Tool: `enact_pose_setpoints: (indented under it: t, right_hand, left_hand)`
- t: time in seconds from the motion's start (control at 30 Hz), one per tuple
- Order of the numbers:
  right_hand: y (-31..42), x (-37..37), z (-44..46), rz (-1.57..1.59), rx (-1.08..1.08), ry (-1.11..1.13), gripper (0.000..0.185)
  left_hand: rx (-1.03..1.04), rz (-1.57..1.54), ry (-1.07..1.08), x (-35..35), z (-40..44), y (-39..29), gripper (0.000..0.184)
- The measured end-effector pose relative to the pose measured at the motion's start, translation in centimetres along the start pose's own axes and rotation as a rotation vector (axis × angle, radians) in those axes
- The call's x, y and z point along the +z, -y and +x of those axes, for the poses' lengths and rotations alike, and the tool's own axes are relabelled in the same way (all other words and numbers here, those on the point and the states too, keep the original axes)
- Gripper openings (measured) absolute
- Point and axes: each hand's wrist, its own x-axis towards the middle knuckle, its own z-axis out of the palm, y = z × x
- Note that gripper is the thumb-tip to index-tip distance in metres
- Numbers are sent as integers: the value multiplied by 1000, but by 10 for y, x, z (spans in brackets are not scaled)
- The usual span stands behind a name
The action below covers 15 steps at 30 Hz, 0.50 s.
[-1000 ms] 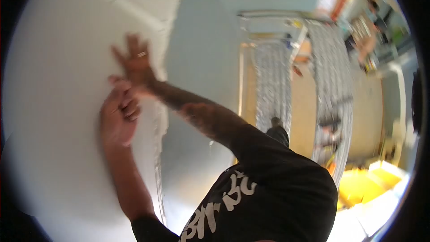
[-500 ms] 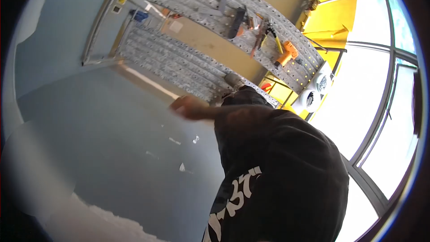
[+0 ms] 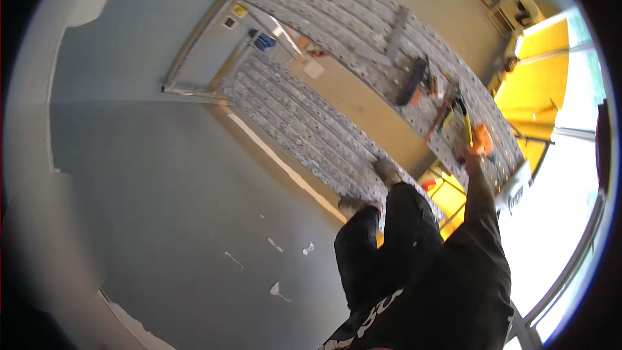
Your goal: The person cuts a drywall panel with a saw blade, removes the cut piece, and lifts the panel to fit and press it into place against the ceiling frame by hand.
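My right hand (image 3: 473, 157) reaches out at the right, its fingers round the lower part of an orange cordless drill (image 3: 482, 139) lying on the upper metal scaffold deck (image 3: 363, 13). The fingers are small and partly hidden against the drill. Beside the drill lies a long-handled tool with yellow and black handles (image 3: 468, 123), probably cutters. A dark trough-like tool (image 3: 413, 82) and several smaller items lie further left. My left hand is out of view.
My shoes (image 3: 387, 172) stand on a lower perforated metal deck (image 3: 285, 110). A gap showing the floor (image 3: 363, 100) separates the two decks. A grey wall (image 3: 168, 207) with white patches rises at left. A white container (image 3: 514, 193) and bright windows (image 3: 551, 220) are at right.
My right arm, earlier bent across my body with the hand blurred near the wall, now stretches out to the drill. The view has shifted, showing my legs and shoes more fully.
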Motion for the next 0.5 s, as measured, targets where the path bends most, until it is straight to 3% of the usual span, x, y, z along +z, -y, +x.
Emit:
enact_pose_setpoints:
  t: [0.03,0.07,0.1,0.13,0.17,0.23,0.27,0.3,0.33,0.37,0.4,0.43,0.47,0.5]
  right_hand:
    - [29,-7,-22,57,79,-17,35]
    - [45,-14,-33,101,124,-11,24]
    - [41,-20,-35,145,145,3,14]
    - [40,-28,-37,136,81,80,18]
    - [28,-34,-29,131,16,156,24]
    - [-2,-36,-7,241,-89,250,27]
    - [5,-42,-18,353,-128,273,25]
    - [22,-36,-34,543,-107,241,29]
    - [106,-68,-115,181,-110,175,36]
    - [144,-75,-145,180,-140,141,36]
    - [191,-80,-191,282,-359,20,36]
    - [209,-92,-185,181,-388,306,46]
    - [262,-113,-228,245,-439,460,51]
    - [324,-138,-293,280,-383,614,56]
  left_hand:
    - [-115,-148,84,-15,16,20,48]
    - [-267,-336,141,-24,64,67,39]
    - [-260,-393,198,-27,64,79,41]
    - [-255,-449,257,-30,65,92,44]
    - [-111,-369,307,-16,30,51,60]
    - [-93,-820,24,25,16,22,26]
    - [-34,-917,197,19,18,21,33]
    - [-13,-999,189,18,23,31,34]
    - [33,-1055,280,15,16,13,31]
    - [-70,-1203,82,18,13,13,24]
    - [6,-1219,315,5,12,13,20]
    - [-20,-1302,232,7,7,0,23]
    - [46,-1342,331,2,5,-6,25]
    - [8,-1364,251,-20,-26,20,25]
